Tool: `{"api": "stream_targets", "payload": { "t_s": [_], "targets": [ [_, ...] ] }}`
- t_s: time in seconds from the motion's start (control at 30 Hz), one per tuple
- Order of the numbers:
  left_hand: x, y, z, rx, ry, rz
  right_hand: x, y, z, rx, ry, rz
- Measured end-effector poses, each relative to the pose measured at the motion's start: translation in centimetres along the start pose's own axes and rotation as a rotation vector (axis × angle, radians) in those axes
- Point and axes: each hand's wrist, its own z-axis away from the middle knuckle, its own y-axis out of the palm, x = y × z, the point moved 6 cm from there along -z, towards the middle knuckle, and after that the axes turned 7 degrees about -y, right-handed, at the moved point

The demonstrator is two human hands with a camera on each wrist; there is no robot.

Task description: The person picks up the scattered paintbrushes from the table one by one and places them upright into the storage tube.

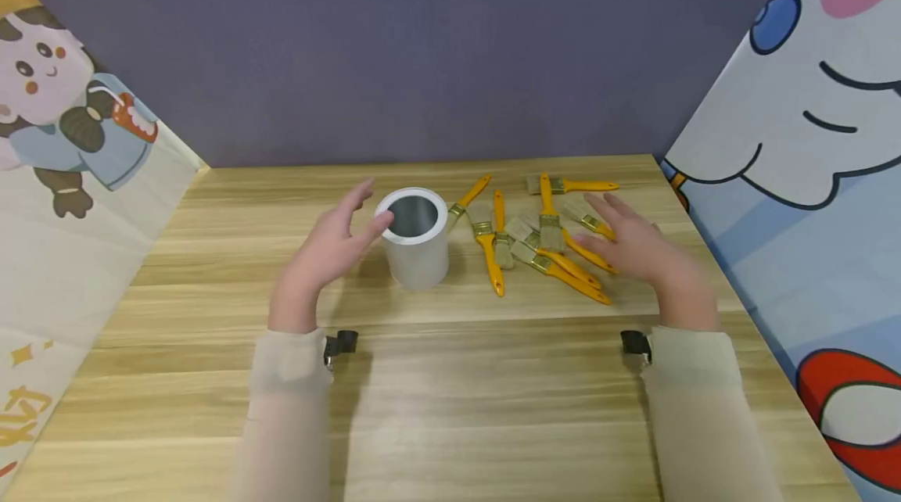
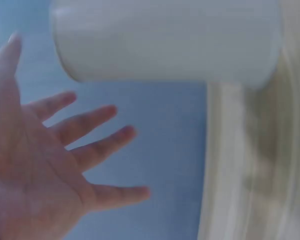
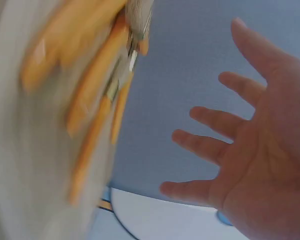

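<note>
While the left hand [image 1: 327, 248] hangs open and empty beside the white can [image 1: 420, 261] and the right hand [image 1: 637, 244], also empty, hovers by the paintbrushes [image 1: 563, 261] on the counter [image 1: 493, 408], lightly bracing the can and pinching one uppermost handle [image 1: 545, 193] would probably go smoothest.

White can [image 1: 420, 263] and brushes [image 1: 551, 239] on a bench [image 1: 486, 424]
Brushes at the can's three o'clock, left grip [image 1: 325, 249] at nine

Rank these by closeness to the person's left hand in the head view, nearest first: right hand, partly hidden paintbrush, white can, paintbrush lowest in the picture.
1. White can, just right of the left hand.
2. Partly hidden paintbrush, behind the can's right edge.
3. Lowest paintbrush, in the cluster farther right.
4. Right hand, at the cluster's right side.
</note>
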Motion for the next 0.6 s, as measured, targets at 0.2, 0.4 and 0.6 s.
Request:
{"api": "stream_targets", "payload": {
  "t_s": [0.2, 0.4, 0.6],
  "targets": [
    [-1.1, 1.5, -0.1, 0.06, 0.004, 0.032, 0.9, 2.1, 0.2, -0.01, -0.008, -0.016],
    [-1.0, 2.0, -0.2, 0.09, -0.001, 0.052, 0.9, 2.7, -0.1, -0.023, -0.002, 0.0],
    [-0.9, 1.8, -0.1, 0.102, -0.035, 0.067, 1.4, 1.6, -2.6, -0.014, -0.075, 0.207]
  ]
}}
